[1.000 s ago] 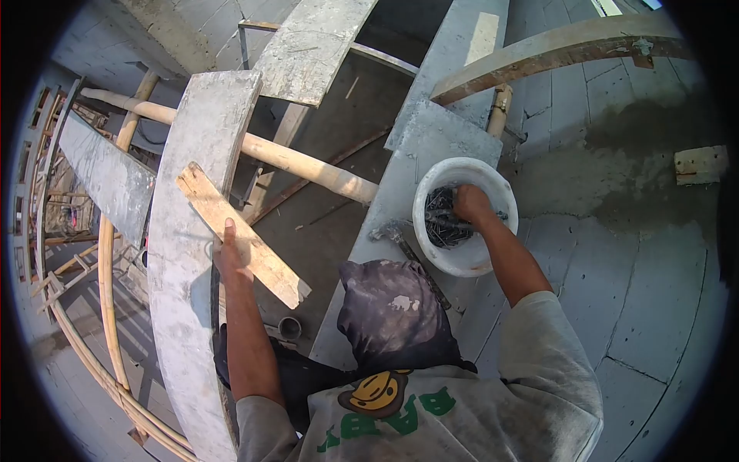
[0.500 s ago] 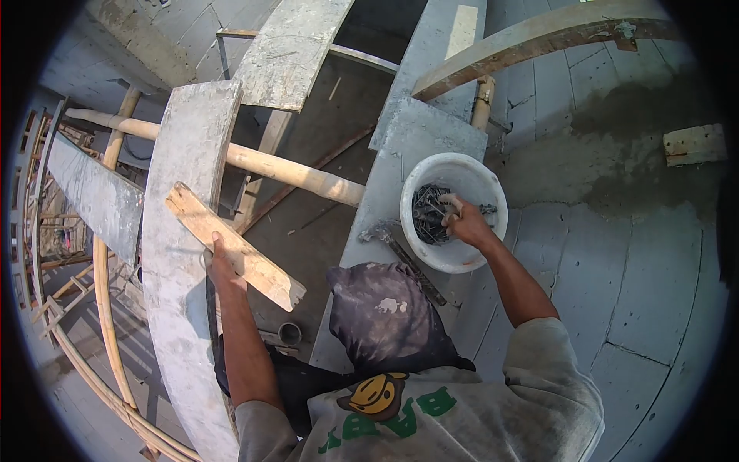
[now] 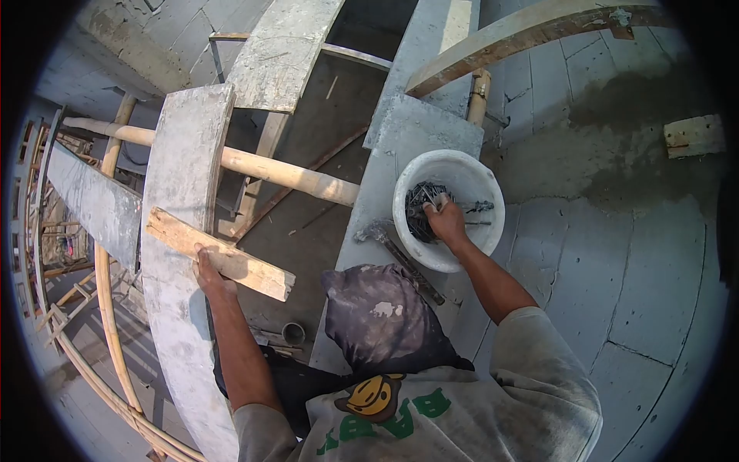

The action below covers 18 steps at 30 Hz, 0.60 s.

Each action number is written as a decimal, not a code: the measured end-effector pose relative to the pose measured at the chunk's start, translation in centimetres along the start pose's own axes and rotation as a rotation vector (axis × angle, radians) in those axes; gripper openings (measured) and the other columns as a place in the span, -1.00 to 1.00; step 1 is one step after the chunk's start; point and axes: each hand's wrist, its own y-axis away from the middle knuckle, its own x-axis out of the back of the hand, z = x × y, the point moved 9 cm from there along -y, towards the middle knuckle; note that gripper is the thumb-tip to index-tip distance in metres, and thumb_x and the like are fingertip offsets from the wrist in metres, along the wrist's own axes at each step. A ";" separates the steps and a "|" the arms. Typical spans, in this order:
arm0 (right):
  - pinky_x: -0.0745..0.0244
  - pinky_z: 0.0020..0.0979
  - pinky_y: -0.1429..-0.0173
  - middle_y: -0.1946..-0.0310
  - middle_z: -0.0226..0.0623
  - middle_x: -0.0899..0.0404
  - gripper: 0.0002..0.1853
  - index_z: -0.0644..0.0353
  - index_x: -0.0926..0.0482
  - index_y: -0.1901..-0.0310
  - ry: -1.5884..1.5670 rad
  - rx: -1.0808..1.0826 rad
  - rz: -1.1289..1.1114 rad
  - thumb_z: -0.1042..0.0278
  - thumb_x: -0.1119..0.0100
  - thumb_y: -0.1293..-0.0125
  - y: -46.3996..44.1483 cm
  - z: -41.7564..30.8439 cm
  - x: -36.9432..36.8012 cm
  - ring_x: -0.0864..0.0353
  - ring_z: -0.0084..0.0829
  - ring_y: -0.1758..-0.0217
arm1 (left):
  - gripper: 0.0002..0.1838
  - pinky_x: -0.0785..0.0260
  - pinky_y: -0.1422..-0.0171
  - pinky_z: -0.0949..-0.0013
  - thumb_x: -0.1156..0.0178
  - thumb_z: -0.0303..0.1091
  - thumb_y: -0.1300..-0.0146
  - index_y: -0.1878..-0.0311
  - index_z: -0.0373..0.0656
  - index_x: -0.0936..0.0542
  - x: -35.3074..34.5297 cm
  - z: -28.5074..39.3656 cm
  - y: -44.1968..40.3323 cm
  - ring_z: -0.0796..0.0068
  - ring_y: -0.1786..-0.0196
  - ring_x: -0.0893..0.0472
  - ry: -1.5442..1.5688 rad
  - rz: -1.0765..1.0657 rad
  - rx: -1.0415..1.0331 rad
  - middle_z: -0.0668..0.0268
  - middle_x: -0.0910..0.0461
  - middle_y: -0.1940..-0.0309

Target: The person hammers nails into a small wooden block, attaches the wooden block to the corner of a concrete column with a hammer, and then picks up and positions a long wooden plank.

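Observation:
My left hand [image 3: 212,276] grips a short wooden board [image 3: 219,252] by its lower edge, the thumb lying on its face. The board is tilted over the long grey plank [image 3: 181,165] and the gap beside it. Inside a white bucket [image 3: 483,235], my right hand [image 3: 446,221] has its fingers drawn together among dark nails [image 3: 419,208]. How many nails are between the fingertips is hidden. A hammer [image 3: 408,262] lies beside the bucket, its head near the rim and its handle pointing toward my knee.
A bamboo pole [image 3: 289,175] crosses beneath the planks, above a deep gap with a lower floor [image 3: 331,100]. A curved wooden beam [image 3: 531,38] reaches toward the block wall [image 3: 577,269] on the right. Bamboo scaffolding [image 3: 108,308] stands at left. A round container [image 3: 293,333] sits lower down.
The wooden board has swung to a flatter angle and shifted slightly left and down with my left hand. My right hand has moved a little left within the bucket, its fingers closing among the nails.

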 end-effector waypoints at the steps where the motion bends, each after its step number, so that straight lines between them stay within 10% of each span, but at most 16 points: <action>1: -0.52 -0.10 0.17 0.40 0.10 -0.63 -0.69 0.28 -0.59 0.21 0.005 0.029 0.004 0.18 -0.19 -0.20 -0.8 0.2 -0.9 -0.65 0.06 0.30 | -0.40 -0.45 -0.11 0.17 -0.24 -0.03 -0.28 -0.21 -0.27 -0.38 -0.4 0.1 0.3 0.24 -0.04 -0.52 0.016 -0.013 0.011 0.14 -0.47 -0.02; 11: -0.52 -0.25 0.41 0.62 -0.10 -0.61 -0.74 0.34 -0.61 0.33 -0.409 -0.442 -0.344 0.25 -0.20 -0.18 -1.2 2.0 -8.2 -0.60 -0.23 0.66 | -0.48 -0.47 -0.09 0.21 -0.23 -0.04 -0.30 -0.15 -0.23 -0.45 -0.2 0.2 1.3 0.29 0.07 -0.57 0.016 0.036 0.030 0.22 -0.54 0.08; 18: -0.50 -0.29 0.42 0.59 -0.13 -0.63 -0.76 0.28 -0.65 0.33 -0.107 -0.160 -0.497 0.24 -0.23 -0.14 0.7 -1.3 -1.8 -0.62 -0.29 0.60 | -0.46 -0.46 -0.12 0.15 -0.24 -0.09 -0.29 -0.20 -0.22 -0.38 0.5 -1.0 -0.4 0.25 -0.02 -0.55 0.021 -0.033 0.006 0.15 -0.50 -0.01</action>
